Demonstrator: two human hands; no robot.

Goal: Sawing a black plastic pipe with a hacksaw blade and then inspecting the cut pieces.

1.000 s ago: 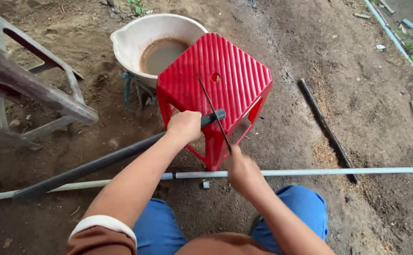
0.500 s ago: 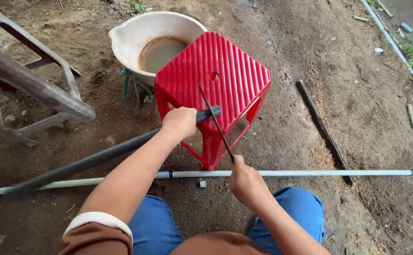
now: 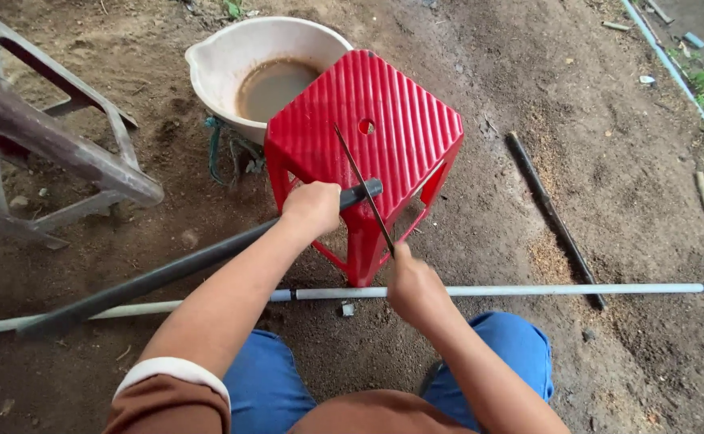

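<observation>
Bare dirt ground here, with a red plastic stool (image 3: 365,145), a white basin (image 3: 231,48) of muddy water behind it and a grey chair (image 3: 38,137) off to the side. Left hand (image 3: 311,207) is clenched round the dark pipe (image 3: 167,273) lying across the stool's near edge, and right hand (image 3: 413,289) grips a thin saw blade (image 3: 362,186), I think, resting on the pipe near its end. Compared with half a second ago the right hand looks pulled back toward the knees, with the pipe in the same spot.

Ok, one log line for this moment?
left hand: holds black pipe on red stool | right hand: saw blade across pipe end | basin behind
</observation>
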